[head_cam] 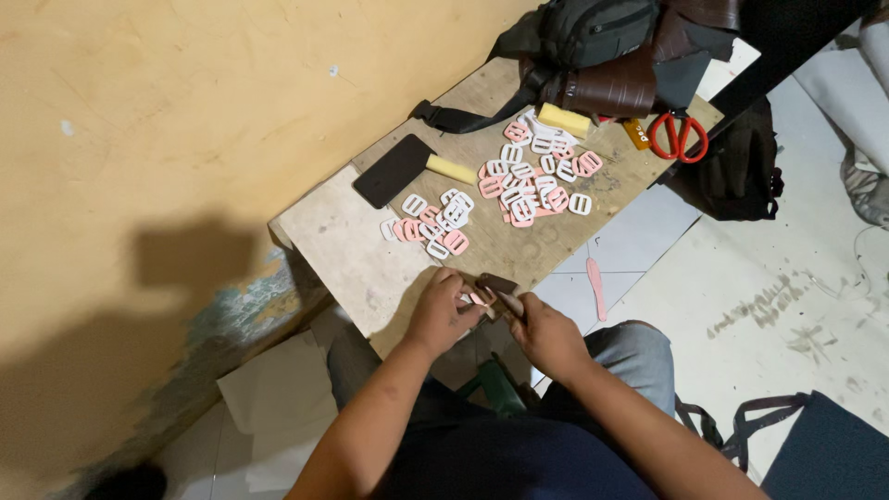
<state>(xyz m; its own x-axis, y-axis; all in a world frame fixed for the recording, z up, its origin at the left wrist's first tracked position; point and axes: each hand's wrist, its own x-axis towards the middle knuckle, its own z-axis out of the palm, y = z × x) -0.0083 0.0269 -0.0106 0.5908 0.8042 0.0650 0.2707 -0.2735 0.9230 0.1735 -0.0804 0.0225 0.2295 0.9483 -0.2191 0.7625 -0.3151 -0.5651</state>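
Fingers of my left hand (443,310) pinch a small pink buckle (476,298), while those of my right hand (546,333) are closed on a short dark brown strap piece (498,285) that meets the buckle between them. Both hands work at the near edge of the tabletop (352,245), a worn plywood board with a paler, scuffed patch at its left end.

Farther up the board lie two loose heaps of pink and white slide buckles (523,181), the smaller heap nearer me, the larger one in the middle. Left of them rests a black mallet (394,169) with a pale yellow handle. At the far end sit a dark bag (593,32), a roll of brown leather (611,91), a yellow block (563,118) and red-handled scissors (678,136), close to the right edge.

On my left rises a rough ochre wall (185,111), its paint flaking near the bottom and my shadow falling across it. Below, to the right, the floor (796,306) is pale tile, dusty and streaked, with a pink strip (596,287) lying just beside the board's edge and black straps (741,426) trailing near my knee.
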